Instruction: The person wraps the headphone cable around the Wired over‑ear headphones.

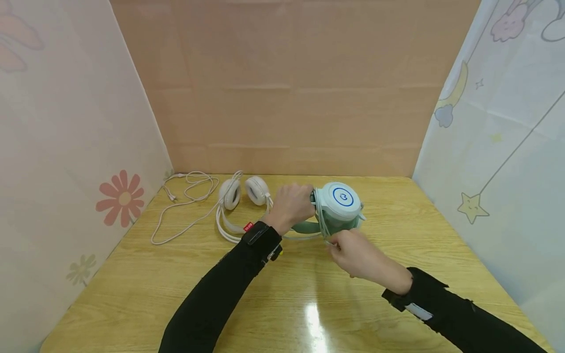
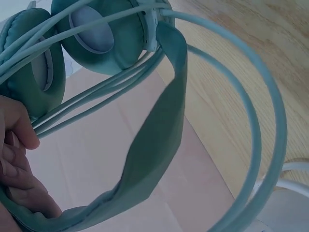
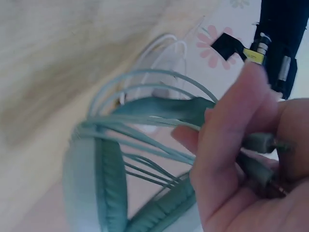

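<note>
Pale green headphones [image 1: 341, 202] are held up over the table, one round ear cup with a blue ring mark facing up. My left hand [image 1: 291, 203] grips them from the left side; in the left wrist view its fingers curl by an ear cup [image 2: 34, 63] and the padded headband [image 2: 157, 140]. The thin green cable [image 1: 322, 215] runs in several strands round the ear cups. At the near side, my right hand [image 1: 358, 255] pinches the cable's end. Two audio plugs [image 3: 256, 169] stick out between its curled fingers in the right wrist view.
White headphones [image 1: 229, 195] with a red tag [image 1: 248, 226] lie on the wooden table [image 1: 132, 294] to the left, partly behind my left wrist. Their white cable [image 1: 176, 238] loops out toward the left edge. Patterned panels stand on both sides, with a tan one behind.
</note>
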Demonstrator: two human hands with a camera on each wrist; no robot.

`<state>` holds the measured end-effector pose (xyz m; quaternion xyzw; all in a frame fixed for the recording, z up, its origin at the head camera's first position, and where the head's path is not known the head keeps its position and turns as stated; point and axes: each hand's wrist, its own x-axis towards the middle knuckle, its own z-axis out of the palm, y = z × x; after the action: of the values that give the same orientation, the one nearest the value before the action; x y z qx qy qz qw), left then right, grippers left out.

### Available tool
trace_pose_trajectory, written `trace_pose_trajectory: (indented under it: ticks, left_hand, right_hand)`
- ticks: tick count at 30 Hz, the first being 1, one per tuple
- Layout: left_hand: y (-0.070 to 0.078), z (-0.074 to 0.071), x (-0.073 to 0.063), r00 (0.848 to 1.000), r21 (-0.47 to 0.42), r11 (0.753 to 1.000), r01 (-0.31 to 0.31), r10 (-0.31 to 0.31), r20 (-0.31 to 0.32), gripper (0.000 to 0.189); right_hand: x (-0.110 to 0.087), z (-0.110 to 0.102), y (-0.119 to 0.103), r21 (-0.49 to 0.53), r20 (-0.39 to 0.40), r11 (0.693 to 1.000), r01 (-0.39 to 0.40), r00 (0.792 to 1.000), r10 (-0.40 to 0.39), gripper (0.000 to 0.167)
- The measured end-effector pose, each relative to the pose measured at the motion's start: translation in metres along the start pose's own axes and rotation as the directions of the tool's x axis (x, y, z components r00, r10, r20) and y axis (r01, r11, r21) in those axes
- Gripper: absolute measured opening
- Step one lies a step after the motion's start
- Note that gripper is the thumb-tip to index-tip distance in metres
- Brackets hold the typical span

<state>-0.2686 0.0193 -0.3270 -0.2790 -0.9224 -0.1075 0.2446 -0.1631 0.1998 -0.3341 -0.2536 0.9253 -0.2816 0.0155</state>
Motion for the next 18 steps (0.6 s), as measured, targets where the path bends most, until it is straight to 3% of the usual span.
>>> trace_pose_trajectory:
  ticks: [4,7,18]
  left_hand:
    - [0.001,-0.001,-0.001,0.998,-0.007,1.0,0.023,-0.023,0.052,0.032]
    - [0.003,-0.001,-0.002,0.998,-0.003,1.0,0.025,-0.025,0.057,0.03]
    - [0.012,0.0,-0.003,0.998,0.069,0.997,-0.037,0.034,0.044,0.032]
  right_hand:
    - [0.001,-0.004,-0.006,-0.112,-0.097,0.991,0.069,0.992,-0.08,0.009]
    - [0.002,-0.005,-0.01,-0.166,-0.14,0.98,0.114,0.981,-0.138,0.008]
    - [0.004,-0.005,-0.017,-0.173,-0.192,0.97,0.17,0.96,-0.202,0.008]
